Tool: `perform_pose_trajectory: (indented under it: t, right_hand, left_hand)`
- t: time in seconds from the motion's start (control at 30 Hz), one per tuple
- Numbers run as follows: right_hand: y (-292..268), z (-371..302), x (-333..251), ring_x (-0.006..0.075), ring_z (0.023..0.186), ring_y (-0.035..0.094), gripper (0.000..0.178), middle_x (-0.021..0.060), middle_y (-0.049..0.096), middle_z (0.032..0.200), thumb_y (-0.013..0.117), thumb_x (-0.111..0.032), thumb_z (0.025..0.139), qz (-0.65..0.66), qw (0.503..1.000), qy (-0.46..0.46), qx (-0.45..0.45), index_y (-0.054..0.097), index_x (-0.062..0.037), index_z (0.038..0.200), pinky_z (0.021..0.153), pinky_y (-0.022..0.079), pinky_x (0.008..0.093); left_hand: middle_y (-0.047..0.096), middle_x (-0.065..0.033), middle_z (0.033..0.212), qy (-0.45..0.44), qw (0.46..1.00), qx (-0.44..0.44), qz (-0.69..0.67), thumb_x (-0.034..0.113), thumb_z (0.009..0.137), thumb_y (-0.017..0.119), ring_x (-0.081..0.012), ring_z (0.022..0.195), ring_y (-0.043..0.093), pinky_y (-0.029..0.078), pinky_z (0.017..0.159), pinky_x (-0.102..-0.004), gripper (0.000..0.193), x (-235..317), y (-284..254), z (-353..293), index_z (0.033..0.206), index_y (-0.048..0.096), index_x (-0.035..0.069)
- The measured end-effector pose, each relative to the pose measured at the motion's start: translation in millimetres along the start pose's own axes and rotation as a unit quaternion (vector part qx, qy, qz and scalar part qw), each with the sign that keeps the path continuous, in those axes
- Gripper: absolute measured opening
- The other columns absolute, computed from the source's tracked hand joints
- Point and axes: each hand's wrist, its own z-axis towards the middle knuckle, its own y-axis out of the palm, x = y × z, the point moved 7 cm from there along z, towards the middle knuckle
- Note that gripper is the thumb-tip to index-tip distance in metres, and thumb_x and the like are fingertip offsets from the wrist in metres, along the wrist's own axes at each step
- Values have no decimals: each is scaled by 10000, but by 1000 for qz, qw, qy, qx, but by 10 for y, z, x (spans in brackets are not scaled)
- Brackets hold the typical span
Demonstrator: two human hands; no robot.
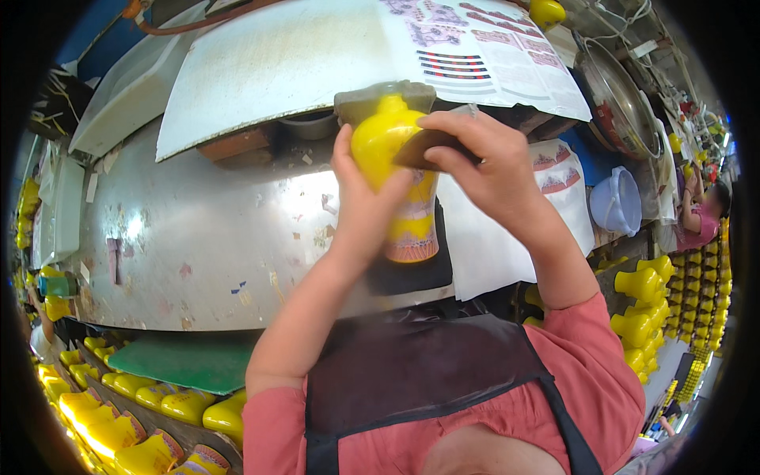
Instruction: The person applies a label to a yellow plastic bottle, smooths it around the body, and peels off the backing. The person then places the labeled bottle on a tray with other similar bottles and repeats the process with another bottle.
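A glossy yellow vase [376, 146] with a patterned band round its base lies tilted on the worktable, neck pointing away from me. My left hand [366, 202] is wrapped round its side, thumb across the body. In my right hand [495, 154] is a thin dark brown flat scraper [423, 149], pinched between thumb and fingers, its edge against the vase's shoulder. The vase's neck meets a grey pad [352, 104]. Beneath its base lies a black cloth [408, 277]. My left hand hides part of the vase's middle.
A white board [269, 71] carries printed decal sheets [451, 67] behind the vase. On the right are a pale blue bucket [615, 202] and many yellow vases [643, 317]. More patterned vases [111, 435] crowd the lower left. A co-worker in pink [701, 222] sits far right.
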Motion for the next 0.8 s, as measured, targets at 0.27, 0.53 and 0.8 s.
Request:
perform_pose_trajectory:
  t: [0.27, 0.53, 0.8]
  right_hand:
    - [-141, 372, 277, 285, 758, 667, 196, 146, 694, 949, 666, -119, 918, 63, 992, 27, 107, 706, -68, 1103, 703, 545, 363]
    - [174, -23, 59, 250, 676, 714, 281, 99, 695, 775, 718, -177, 901, -29, 995, -5, -96, 737, -112, 1174, 585, 542, 356]
    - [197, 68, 121, 311, 653, 701, 481, 106, 711, 767, 723, -291, 900, -96, 986, 51, -128, 631, -186, 1360, 584, 547, 391]
  left_hand:
    - [539, -158, 1267, 153, 943, 77, 285, 229, 851, 744, -320, 1232, 515, 422, 1063, -422, 476, 348, -39, 268, 1266, 601, 43]
    - [574, -149, 1200, 159, 952, 89, 248, 301, 983, 555, -301, 1162, 534, 399, 1061, -401, 340, 332, -36, 354, 1154, 657, 25]
    - [583, -143, 1188, 227, 899, 84, 366, 307, 933, 622, -298, 1151, 539, 408, 1040, -396, 345, 480, 83, 252, 1141, 662, 35]
